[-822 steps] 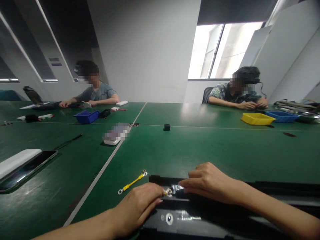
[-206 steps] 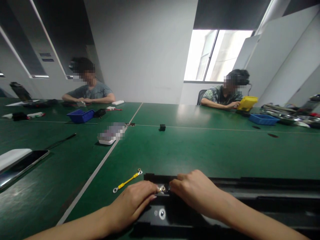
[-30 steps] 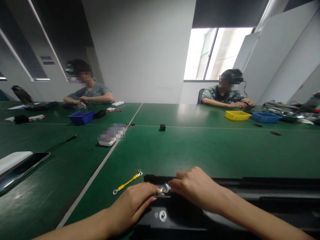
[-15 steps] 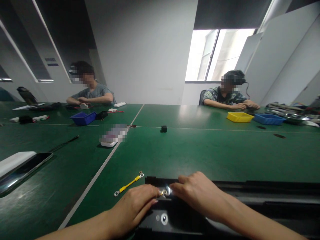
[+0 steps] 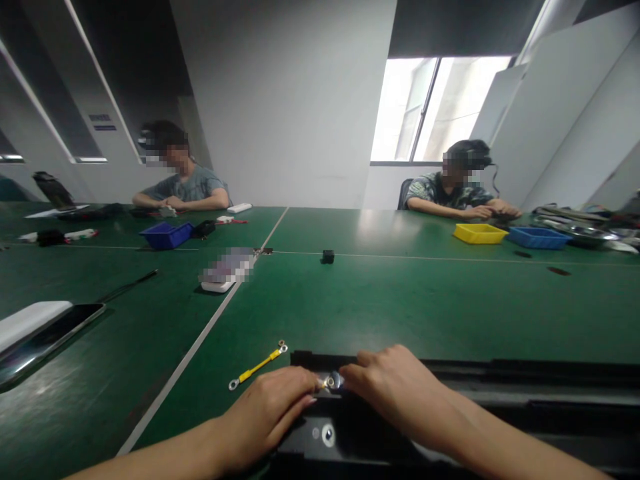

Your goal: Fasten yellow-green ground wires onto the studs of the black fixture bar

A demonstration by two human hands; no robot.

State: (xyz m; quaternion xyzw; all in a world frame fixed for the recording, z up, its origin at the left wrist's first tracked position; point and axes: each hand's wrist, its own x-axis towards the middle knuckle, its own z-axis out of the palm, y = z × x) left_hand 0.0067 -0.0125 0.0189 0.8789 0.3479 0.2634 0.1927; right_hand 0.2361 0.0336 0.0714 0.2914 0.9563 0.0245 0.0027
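Between my fingertips, small shiny metal ring-shaped pieces [image 5: 331, 381] meet above a black metal housing [image 5: 365, 440]. My left hand [image 5: 273, 407] is closed, thumb and fingers pinching at the left side of these pieces; what it grips is mostly hidden. From the right, my right hand [image 5: 395, 387] pinches at the bright disc-like edge, its fingertips partly covering it. A round fastener [image 5: 329, 435] sits in the housing just below. To the left lies a short yellow cable [image 5: 260, 365] with a ring terminal at each end, touched by neither hand.
The long housing runs off to the right on the green table [image 5: 410, 300]. Further off are a small black block [image 5: 327, 257], a white device [image 5: 227, 270], a phone [image 5: 60, 340], blue [image 5: 167, 235] and yellow [image 5: 480, 233] bins. Two people sit across the table.
My hands stay almost in place. The small metal pieces between my fingertips have shifted or tilted slightly. One person across the table has moved a hand a little.
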